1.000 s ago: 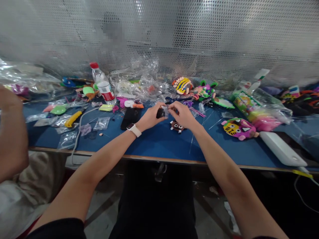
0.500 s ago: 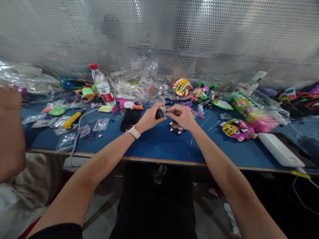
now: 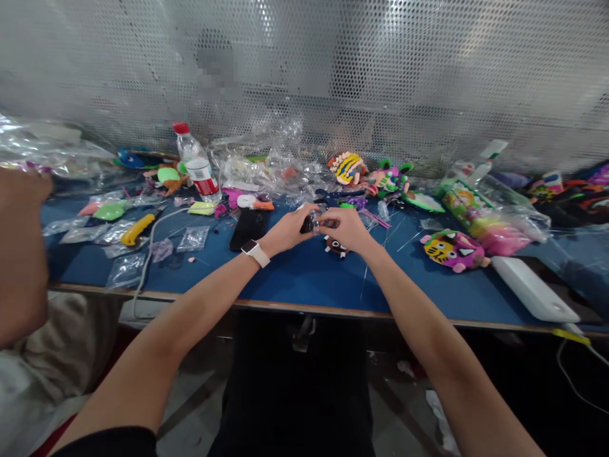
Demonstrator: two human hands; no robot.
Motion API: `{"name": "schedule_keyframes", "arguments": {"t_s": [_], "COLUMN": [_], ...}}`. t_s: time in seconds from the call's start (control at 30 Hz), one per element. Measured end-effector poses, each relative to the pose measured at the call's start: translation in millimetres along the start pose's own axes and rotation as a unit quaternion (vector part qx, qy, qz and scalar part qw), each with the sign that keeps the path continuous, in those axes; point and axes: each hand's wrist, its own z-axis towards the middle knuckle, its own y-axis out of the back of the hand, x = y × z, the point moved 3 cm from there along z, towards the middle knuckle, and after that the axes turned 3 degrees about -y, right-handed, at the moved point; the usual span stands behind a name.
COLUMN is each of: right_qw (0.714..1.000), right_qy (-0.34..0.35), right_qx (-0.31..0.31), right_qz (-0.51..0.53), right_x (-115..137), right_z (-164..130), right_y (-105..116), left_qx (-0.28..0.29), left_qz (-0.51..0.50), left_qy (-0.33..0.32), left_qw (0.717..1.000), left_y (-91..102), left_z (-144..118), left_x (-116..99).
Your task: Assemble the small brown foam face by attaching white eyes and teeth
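Observation:
My left hand (image 3: 289, 230), with a pale-strapped watch at the wrist, is closed around a small clear plastic bag with something black in it (image 3: 309, 223). The fingers of my right hand (image 3: 346, 226) pinch the bag's right side. Both hands are held just above the blue table (image 3: 304, 279). Under my right hand sits a brown clay figure (image 3: 335, 245) with round white eyes, partly covered by the fingers. A black phone (image 3: 248, 229) lies left of my left hand.
A water bottle (image 3: 198, 165), a yellow cutter (image 3: 137, 229) and small plastic bags (image 3: 193, 238) lie to the left. A pink and yellow clay piece (image 3: 451, 249) and a white power bank (image 3: 535, 289) are on the right. Another person's arm (image 3: 21, 254) reaches in at left.
My right hand has shifted slightly left and down, and its fingers are more curled at the bag. The other person's hand at the far left has moved a little right.

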Motion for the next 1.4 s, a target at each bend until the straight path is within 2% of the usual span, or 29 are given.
{"name": "schedule_keyframes", "arguments": {"t_s": [0.27,0.47,0.57,0.67,0.73,0.87,1.03,1.4], "right_qw": [0.991,0.985,0.991,0.997,0.994,0.991,0.996,0.996], "right_qy": [0.039,0.048,0.026,-0.016,-0.042,-0.06,-0.055,-0.054], "right_qx": [0.041,0.041,0.002,-0.072,-0.095,-0.077,-0.031,0.0], "right_qz": [-0.119,-0.163,-0.131,-0.035,0.033,0.094,0.068,0.071], "right_x": [10,13,10,5,1,0,5,9], "right_z": [-1,-1,1,0,-1,-2,-2,-2], "right_y": [-1,-8,-2,10,16,16,10,3], "left_qx": [0.014,0.009,-0.022,-0.036,-0.035,-0.05,-0.061,-0.044], "left_qz": [-0.013,-0.016,-0.017,-0.009,-0.003,-0.003,-0.008,-0.004], "left_qy": [-0.028,-0.026,0.005,0.023,0.027,0.03,0.007,-0.01], "left_qw": [0.999,1.0,1.0,0.999,0.999,0.998,0.998,0.999], "left_y": [-2.8,-3.7,-2.7,-1.1,0.2,3.9,5.4,1.3], "left_z": [-1,0,2,3,2,0,0,1], "left_x": [0,1,0,0,2,5,5,8]}}
